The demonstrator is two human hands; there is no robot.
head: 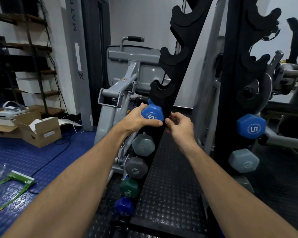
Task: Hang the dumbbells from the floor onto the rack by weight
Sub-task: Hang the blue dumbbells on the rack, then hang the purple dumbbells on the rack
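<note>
Head view: your left hand (138, 118) grips the end of a blue 5 dumbbell (152, 114), pressed against the rack (172, 93) upright just below an empty cradle. Your right hand (180, 126) sits at the inner side of that upright, fingers curled; whether it clasps the dumbbell handle you cannot tell. Below on the same upright hang a pale grey dumbbell (143, 145), dark grey (136, 167), green (129, 187), deep blue (123, 206). Right upright carries another blue 5 (251, 126) above a grey one (243, 160). Cardboard box (41, 133) lies left on the blue floor.
</note>
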